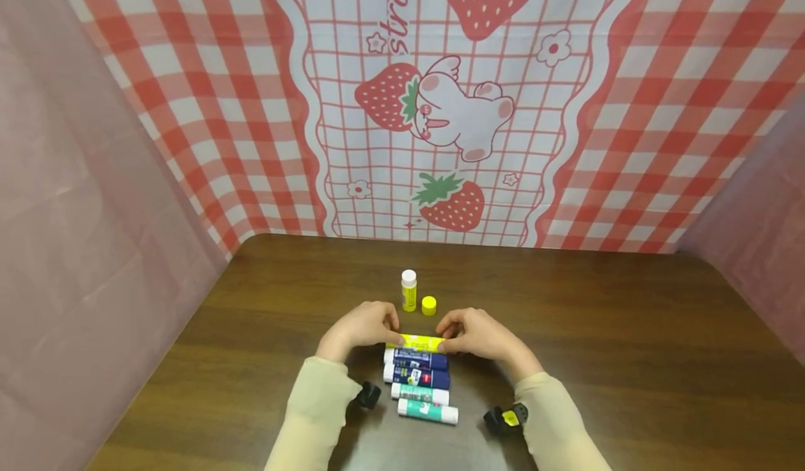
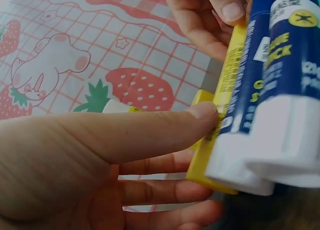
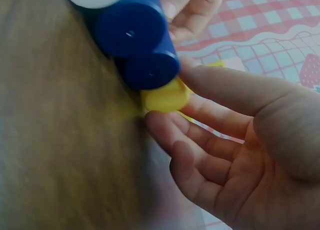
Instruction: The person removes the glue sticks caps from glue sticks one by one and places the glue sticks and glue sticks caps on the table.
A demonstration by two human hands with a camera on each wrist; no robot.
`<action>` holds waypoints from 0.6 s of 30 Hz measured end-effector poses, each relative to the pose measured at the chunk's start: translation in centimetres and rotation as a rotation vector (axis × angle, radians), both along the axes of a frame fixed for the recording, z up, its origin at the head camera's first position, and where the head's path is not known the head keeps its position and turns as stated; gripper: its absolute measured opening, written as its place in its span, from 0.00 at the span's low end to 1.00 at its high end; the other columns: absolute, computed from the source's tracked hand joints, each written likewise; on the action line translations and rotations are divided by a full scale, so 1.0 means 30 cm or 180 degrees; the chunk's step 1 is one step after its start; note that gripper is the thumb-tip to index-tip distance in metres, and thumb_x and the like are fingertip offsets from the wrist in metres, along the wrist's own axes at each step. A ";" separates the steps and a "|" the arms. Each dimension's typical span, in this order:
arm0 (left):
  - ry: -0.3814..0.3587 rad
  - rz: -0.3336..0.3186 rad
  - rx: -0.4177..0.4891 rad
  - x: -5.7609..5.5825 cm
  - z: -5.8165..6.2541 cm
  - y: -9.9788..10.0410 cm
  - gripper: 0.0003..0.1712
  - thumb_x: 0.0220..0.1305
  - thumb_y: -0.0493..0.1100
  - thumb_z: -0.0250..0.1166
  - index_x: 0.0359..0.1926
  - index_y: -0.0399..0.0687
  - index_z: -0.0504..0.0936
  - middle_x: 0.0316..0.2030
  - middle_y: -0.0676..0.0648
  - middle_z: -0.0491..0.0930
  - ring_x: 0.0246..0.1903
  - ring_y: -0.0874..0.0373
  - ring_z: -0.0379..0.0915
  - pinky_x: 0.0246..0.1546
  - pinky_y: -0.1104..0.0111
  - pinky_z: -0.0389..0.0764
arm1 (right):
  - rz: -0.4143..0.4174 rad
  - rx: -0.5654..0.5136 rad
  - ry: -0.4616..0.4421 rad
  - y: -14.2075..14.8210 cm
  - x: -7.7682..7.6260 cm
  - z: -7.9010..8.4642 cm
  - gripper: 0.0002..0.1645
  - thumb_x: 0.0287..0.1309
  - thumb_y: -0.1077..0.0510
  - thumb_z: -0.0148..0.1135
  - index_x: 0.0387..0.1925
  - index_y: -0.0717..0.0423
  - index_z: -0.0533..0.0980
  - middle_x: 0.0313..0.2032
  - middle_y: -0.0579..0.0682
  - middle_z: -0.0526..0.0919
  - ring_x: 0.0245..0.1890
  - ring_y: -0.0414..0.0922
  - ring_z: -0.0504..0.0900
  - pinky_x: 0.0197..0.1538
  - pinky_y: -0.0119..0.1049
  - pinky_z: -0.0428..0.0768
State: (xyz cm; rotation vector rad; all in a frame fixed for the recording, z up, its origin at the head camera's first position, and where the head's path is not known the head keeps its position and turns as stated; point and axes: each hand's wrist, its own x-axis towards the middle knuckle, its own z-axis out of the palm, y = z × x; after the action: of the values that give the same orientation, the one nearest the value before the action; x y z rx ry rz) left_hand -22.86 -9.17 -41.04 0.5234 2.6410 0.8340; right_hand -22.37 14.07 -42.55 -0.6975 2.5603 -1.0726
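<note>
A yellow glue stick [image 1: 421, 343] lies crosswise at the far end of a row of glue sticks on the table. My left hand [image 1: 365, 329] pinches its left end, the thumb on the near side and the fingers on the far side. At its other end, my right hand [image 1: 481, 335] pinches it between thumb and fingers; its yellow end [image 3: 166, 96] shows in the right wrist view. Right up against it lies a dark blue glue stick [image 1: 418, 358] with a white end, then a second blue glue stick [image 1: 434, 378].
Nearer me, a green-and-white glue stick [image 1: 418, 394] and another green one [image 1: 428, 411] continue the row. Beyond my hands stand a yellow glue stick with a white top [image 1: 409, 291] and a small yellow cap [image 1: 429, 306]. A checked strawberry cloth [image 1: 465, 128] hangs behind the wooden table [image 1: 597, 317].
</note>
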 end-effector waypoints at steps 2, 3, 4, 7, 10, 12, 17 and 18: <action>-0.0036 -0.0034 0.0012 0.000 -0.003 0.008 0.15 0.47 0.48 0.70 0.32 0.45 0.77 0.21 0.52 0.73 0.22 0.59 0.67 0.26 0.69 0.69 | 0.0012 -0.0002 -0.0049 -0.005 0.002 -0.003 0.15 0.45 0.53 0.69 0.33 0.57 0.78 0.27 0.46 0.80 0.23 0.39 0.75 0.26 0.31 0.75; -0.0036 -0.0059 0.0021 -0.001 -0.004 0.011 0.15 0.47 0.47 0.70 0.33 0.45 0.77 0.22 0.52 0.74 0.23 0.59 0.67 0.26 0.69 0.69 | 0.0011 -0.0005 -0.0056 -0.007 0.003 -0.003 0.14 0.45 0.53 0.69 0.33 0.57 0.78 0.27 0.46 0.80 0.23 0.39 0.75 0.26 0.31 0.76; -0.0044 -0.0075 0.0027 -0.001 -0.005 0.012 0.15 0.47 0.47 0.70 0.33 0.45 0.77 0.22 0.52 0.74 0.23 0.59 0.67 0.26 0.69 0.69 | 0.0012 -0.0005 -0.0050 -0.011 0.004 -0.004 0.14 0.45 0.53 0.69 0.32 0.57 0.78 0.27 0.46 0.80 0.23 0.39 0.75 0.26 0.32 0.76; -0.0029 -0.0127 0.0000 -0.001 -0.008 0.015 0.15 0.47 0.47 0.70 0.33 0.45 0.78 0.23 0.52 0.74 0.24 0.60 0.67 0.27 0.69 0.69 | 0.0003 0.0012 -0.0014 -0.018 0.005 -0.005 0.14 0.44 0.54 0.70 0.32 0.56 0.78 0.28 0.46 0.80 0.24 0.39 0.75 0.27 0.31 0.76; -0.0030 -0.0176 -0.0024 -0.001 -0.009 0.018 0.14 0.48 0.47 0.70 0.33 0.46 0.78 0.23 0.52 0.74 0.24 0.60 0.67 0.27 0.69 0.69 | 0.0014 0.0039 0.0050 -0.021 0.005 -0.005 0.14 0.44 0.53 0.70 0.33 0.56 0.78 0.28 0.45 0.81 0.26 0.39 0.75 0.30 0.31 0.76; -0.0029 -0.0200 -0.0041 -0.001 -0.011 0.020 0.14 0.48 0.48 0.70 0.33 0.46 0.79 0.23 0.53 0.74 0.24 0.60 0.67 0.27 0.70 0.69 | 0.0023 0.0051 0.0083 -0.021 0.005 -0.006 0.15 0.43 0.53 0.70 0.33 0.56 0.78 0.28 0.45 0.81 0.27 0.38 0.76 0.31 0.30 0.75; 0.0015 -0.0228 -0.0101 0.000 -0.013 0.027 0.14 0.47 0.48 0.71 0.33 0.46 0.80 0.24 0.53 0.75 0.25 0.60 0.67 0.29 0.69 0.69 | 0.0010 0.0047 0.0083 -0.024 0.008 -0.010 0.15 0.42 0.53 0.71 0.33 0.56 0.78 0.27 0.44 0.80 0.26 0.38 0.75 0.32 0.30 0.75; 0.0041 -0.0246 -0.0120 0.001 -0.013 0.029 0.14 0.46 0.48 0.71 0.33 0.46 0.80 0.24 0.53 0.75 0.25 0.60 0.67 0.29 0.68 0.69 | 0.0013 0.0057 0.0093 -0.024 0.008 -0.011 0.15 0.42 0.53 0.71 0.32 0.56 0.78 0.27 0.44 0.80 0.26 0.38 0.75 0.31 0.30 0.75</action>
State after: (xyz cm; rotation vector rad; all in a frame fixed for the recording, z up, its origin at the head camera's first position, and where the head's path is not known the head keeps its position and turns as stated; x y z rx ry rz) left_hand -22.83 -8.30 -41.43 0.6187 2.6244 0.7586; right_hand -22.12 13.34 -42.89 -0.7189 2.5888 -1.0442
